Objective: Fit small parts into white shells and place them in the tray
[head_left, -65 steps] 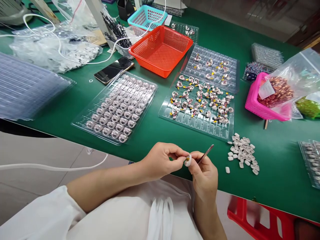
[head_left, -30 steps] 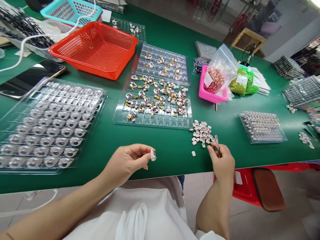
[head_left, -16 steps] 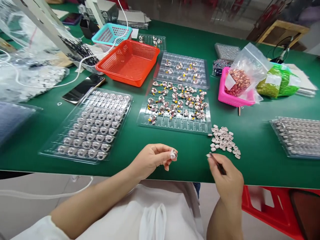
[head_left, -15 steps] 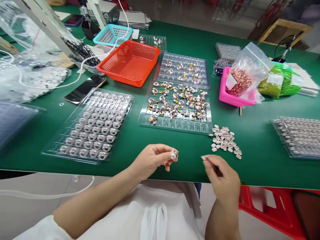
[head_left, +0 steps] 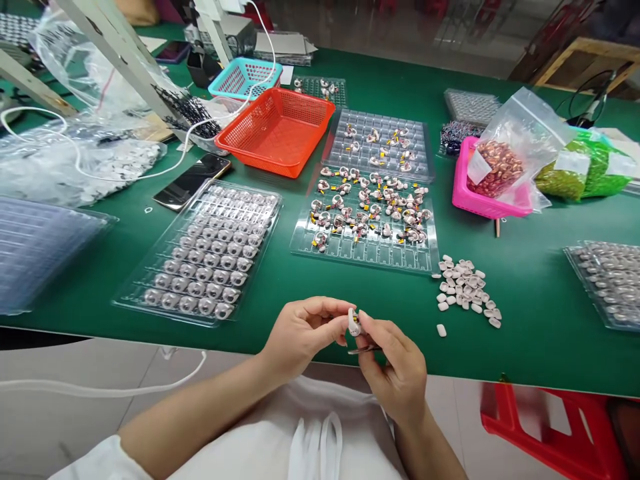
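My left hand pinches a small white earbud shell between thumb and fingertips, just past the table's front edge. Something yellow and dark shows inside the shell's open side. Against that same side rest the index finger and thumb area of my right hand. A thin metal tool, apparently tweezers, lies in the right hand's grip with its tip pointing left under the earbud. To the right, small white caps form a loose heap, and a single cap lies apart in front of it.
A clear tray of earbud parts with wires lies ahead. On the left are a tray of silvery shells and a phone. Behind stand a red basket and a pink basket holding bagged parts. A red stool stands below right.
My right hand has moved left to meet the earbud in my left hand. The earbud has turned, showing its inside. One cap now lies apart from the heap. The view has shifted slightly.
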`<state>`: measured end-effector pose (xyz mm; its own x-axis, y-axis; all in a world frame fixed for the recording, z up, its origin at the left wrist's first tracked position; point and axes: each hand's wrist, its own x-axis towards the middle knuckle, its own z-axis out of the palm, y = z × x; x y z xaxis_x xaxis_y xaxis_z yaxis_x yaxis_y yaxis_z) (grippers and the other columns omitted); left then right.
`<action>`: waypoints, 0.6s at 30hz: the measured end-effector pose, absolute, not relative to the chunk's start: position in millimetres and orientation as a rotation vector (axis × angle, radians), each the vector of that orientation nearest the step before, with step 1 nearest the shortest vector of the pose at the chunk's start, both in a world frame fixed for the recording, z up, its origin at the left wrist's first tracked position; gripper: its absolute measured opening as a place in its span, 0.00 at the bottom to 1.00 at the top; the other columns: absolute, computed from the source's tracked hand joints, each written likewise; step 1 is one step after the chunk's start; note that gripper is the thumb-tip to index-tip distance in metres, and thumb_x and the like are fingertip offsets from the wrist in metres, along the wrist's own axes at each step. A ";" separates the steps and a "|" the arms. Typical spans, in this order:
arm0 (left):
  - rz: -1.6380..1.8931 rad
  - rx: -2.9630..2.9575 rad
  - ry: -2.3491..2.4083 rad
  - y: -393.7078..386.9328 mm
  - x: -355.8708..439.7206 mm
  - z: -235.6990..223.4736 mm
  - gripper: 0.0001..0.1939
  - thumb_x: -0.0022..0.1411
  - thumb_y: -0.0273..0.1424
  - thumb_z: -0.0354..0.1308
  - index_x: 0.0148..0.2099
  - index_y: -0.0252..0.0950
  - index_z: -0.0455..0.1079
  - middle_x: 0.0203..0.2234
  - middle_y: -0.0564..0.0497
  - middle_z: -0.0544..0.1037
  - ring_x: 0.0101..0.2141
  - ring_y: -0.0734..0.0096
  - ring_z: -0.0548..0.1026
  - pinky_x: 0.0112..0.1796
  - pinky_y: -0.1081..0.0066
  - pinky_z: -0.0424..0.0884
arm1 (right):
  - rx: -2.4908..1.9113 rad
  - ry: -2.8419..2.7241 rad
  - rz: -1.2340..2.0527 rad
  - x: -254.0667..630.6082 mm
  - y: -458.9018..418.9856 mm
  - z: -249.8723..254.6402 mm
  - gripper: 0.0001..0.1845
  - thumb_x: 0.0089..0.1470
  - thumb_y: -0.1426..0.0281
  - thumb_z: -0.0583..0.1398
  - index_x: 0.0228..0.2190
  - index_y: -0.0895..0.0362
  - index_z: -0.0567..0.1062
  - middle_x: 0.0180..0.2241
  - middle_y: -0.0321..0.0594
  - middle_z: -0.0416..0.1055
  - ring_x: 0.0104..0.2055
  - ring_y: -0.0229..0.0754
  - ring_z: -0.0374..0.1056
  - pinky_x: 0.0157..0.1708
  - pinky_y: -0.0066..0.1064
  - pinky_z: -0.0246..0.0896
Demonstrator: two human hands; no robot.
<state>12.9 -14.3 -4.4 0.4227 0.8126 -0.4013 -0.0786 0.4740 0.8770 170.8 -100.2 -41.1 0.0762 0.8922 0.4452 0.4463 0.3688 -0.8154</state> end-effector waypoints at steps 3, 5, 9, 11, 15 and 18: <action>0.712 0.927 1.024 -15.2 13.0 -1.4 0.13 0.48 0.35 0.75 0.35 0.32 0.82 0.27 0.48 0.84 0.23 0.73 0.78 0.28 0.75 0.79 | -1.229 -1.604 0.444 170.8 -98.8 -44.4 0.37 0.57 0.85 0.58 0.64 0.45 0.66 0.41 0.42 0.79 0.41 0.42 0.77 0.38 0.33 0.77; 0.722 0.939 1.040 -15.5 12.7 -1.0 0.12 0.49 0.34 0.74 0.35 0.32 0.83 0.27 0.49 0.84 0.24 0.72 0.79 0.29 0.74 0.80 | -1.226 -1.634 0.423 171.4 -98.5 -45.7 0.37 0.58 0.84 0.58 0.64 0.45 0.66 0.40 0.41 0.79 0.40 0.43 0.77 0.37 0.33 0.77; 0.719 0.982 1.056 -15.7 11.5 -2.6 0.12 0.51 0.35 0.73 0.35 0.33 0.83 0.27 0.49 0.85 0.25 0.69 0.81 0.30 0.72 0.82 | -1.210 -1.664 0.418 172.3 -97.0 -45.2 0.36 0.58 0.83 0.58 0.63 0.45 0.67 0.40 0.41 0.80 0.38 0.42 0.78 0.34 0.32 0.77; 0.721 0.999 1.061 -15.7 10.8 -3.9 0.13 0.51 0.37 0.73 0.36 0.33 0.83 0.27 0.48 0.85 0.25 0.67 0.81 0.31 0.71 0.82 | -1.196 -1.660 0.419 172.3 -96.2 -45.0 0.36 0.58 0.84 0.58 0.63 0.45 0.67 0.39 0.41 0.80 0.38 0.42 0.78 0.34 0.32 0.77; 0.729 0.994 1.039 -16.1 10.4 -5.5 0.12 0.52 0.36 0.73 0.36 0.33 0.83 0.27 0.49 0.85 0.26 0.67 0.82 0.31 0.71 0.82 | -1.200 -1.634 0.417 171.5 -97.6 -47.2 0.35 0.57 0.83 0.59 0.62 0.44 0.69 0.39 0.40 0.80 0.39 0.43 0.78 0.35 0.34 0.77; 0.749 0.966 1.019 -16.8 11.3 -5.6 0.10 0.51 0.33 0.73 0.35 0.34 0.83 0.26 0.50 0.85 0.25 0.68 0.82 0.30 0.73 0.82 | -1.220 -1.584 0.420 170.1 -99.4 -48.5 0.35 0.57 0.83 0.60 0.61 0.44 0.69 0.40 0.40 0.81 0.39 0.44 0.79 0.36 0.34 0.78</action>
